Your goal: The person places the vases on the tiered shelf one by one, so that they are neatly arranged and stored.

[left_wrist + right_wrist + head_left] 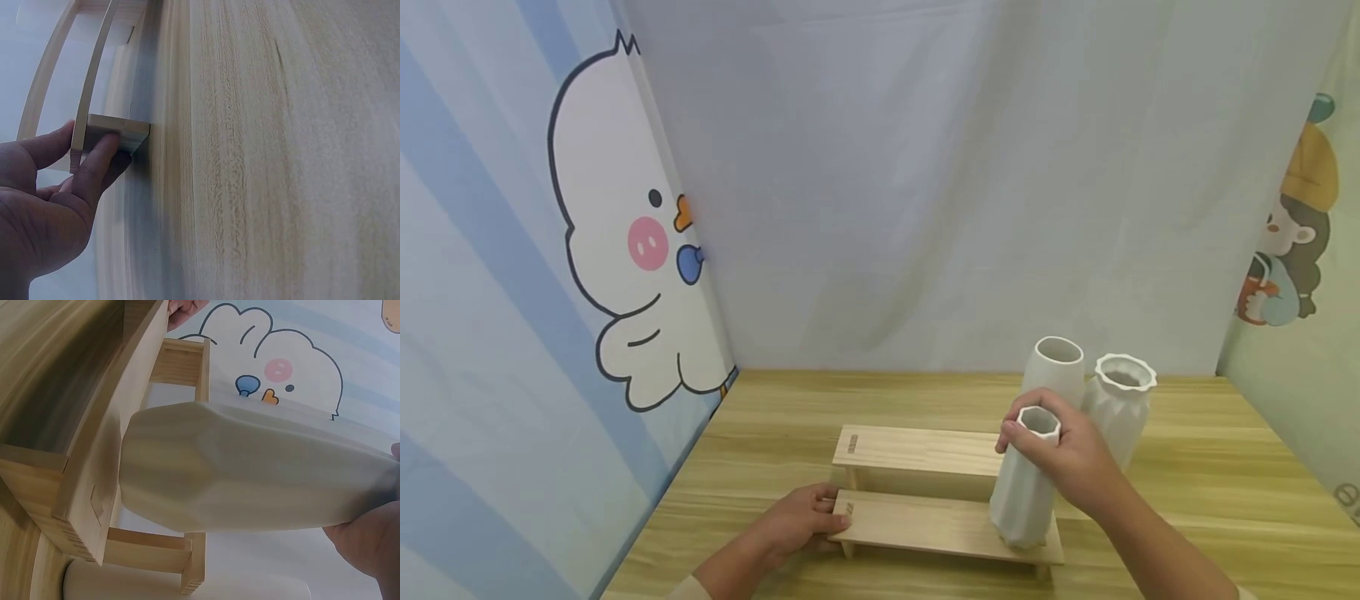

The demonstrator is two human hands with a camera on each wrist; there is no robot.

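My right hand (1075, 458) grips a white faceted vase (1022, 500) near its narrow mouth, thumb on the near side. The vase stands slightly tilted, its base at the right end of the lower board of a two-step wooden display stand (917, 525). In the right wrist view the base of the vase (250, 469) meets the board (106, 437). At the other end, my left hand (797, 521) holds the lower board's left edge. The left wrist view shows that hand (56, 206) with its thumb on one face of the board and fingers beneath it.
Behind my right hand stand a smooth white vase (1052, 375) and a wider white vase with a ruffled rim (1123, 408), right of the stand's upper board (925, 450). A wood-grain table (760, 425) carries everything. A grey curtain (925, 208) hangs behind, with printed cloths at both sides.
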